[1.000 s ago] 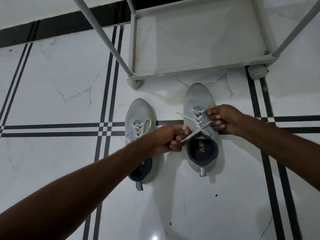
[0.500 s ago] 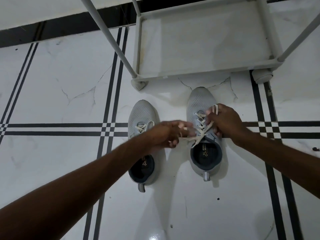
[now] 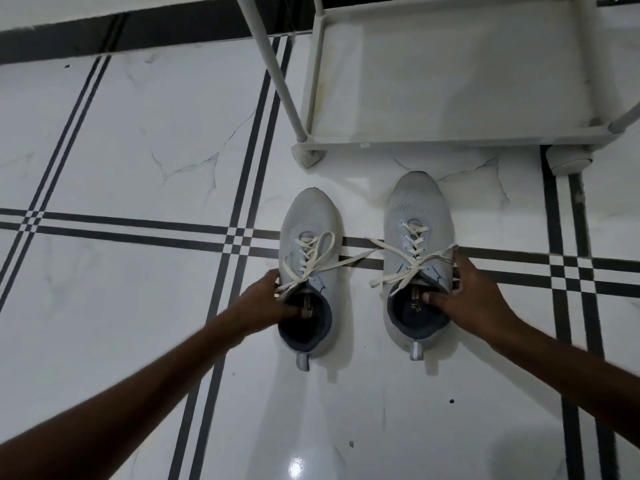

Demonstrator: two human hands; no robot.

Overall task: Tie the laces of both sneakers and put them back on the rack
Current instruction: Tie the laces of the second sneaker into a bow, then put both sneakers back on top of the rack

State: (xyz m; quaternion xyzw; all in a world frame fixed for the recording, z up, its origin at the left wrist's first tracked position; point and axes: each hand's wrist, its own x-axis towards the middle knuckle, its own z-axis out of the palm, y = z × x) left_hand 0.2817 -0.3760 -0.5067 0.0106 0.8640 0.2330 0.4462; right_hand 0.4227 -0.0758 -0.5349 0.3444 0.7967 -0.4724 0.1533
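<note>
White marble-look tiled floor with black stripes is seen bare to the left of and behind the shoes. A strip of floor is left open between the left grey mesh sneaker and the right grey mesh sneaker, crossed by loose cream laces. Ahead, the bottom shelf of the white tube-frame shoe rack is seen unoccupied. Its slanted left post, near-left foot and near-right foot flank the entry; the front rail lies just beyond the toes.
</note>
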